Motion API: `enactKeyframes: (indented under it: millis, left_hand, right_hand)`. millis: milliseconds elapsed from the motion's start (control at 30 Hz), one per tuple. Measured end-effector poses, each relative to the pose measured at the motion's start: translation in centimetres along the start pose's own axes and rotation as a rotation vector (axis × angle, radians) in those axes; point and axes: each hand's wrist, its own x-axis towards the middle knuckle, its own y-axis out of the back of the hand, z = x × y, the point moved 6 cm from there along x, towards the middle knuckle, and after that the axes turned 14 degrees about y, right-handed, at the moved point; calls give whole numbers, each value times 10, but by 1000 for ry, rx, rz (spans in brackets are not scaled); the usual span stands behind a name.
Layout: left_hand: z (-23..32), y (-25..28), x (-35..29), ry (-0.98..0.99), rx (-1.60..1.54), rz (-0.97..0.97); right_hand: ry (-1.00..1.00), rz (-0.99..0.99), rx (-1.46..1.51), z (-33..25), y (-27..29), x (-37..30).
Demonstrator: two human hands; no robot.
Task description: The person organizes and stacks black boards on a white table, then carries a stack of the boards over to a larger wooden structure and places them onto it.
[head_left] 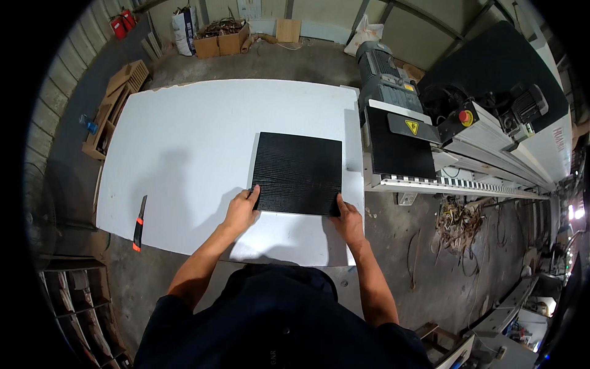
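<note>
A black, square-cornered panel with a wood-grain surface (298, 173) is held between my two hands over the white tabletop (184, 117). My left hand (241, 210) grips its near left corner, thumb on top and fingers curled beneath. At the near right corner my right hand (348, 219) holds it the same way, thumb along the edge. Whether the panel rests on the table or hovers just above it, I cannot tell. A utility knife (139, 224) with a black and orange handle lies near the table's left front edge, its blade pointing away from me.
At the right stands an edge-banding-like machine (455, 141) with a grey motor (381, 71), a red stop button (466, 118) and another black panel (402, 150) on it. Tangled strips (458, 227) litter the floor. Cardboard boxes (222, 43) sit at the back, wooden shelving (80, 307) at lower left.
</note>
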Motion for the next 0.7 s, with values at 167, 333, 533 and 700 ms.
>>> enactKeyframes:
  millis: [167,333,533,700]
  left_hand:
    - [14,6,-5,3,-38,13]
    - [26,26,-20,-25,-140,159]
    - [79,3,7,6,-707,-185]
    - [88,-35,20,173,-1357,-365]
  right_hand:
    - [-287,357,536,47,14,9]
    - [-830,916,1749,65,7,64]
    - [-642,883,1771,105,-12,58]
    - [-767,567,1782,-23,-35,36]
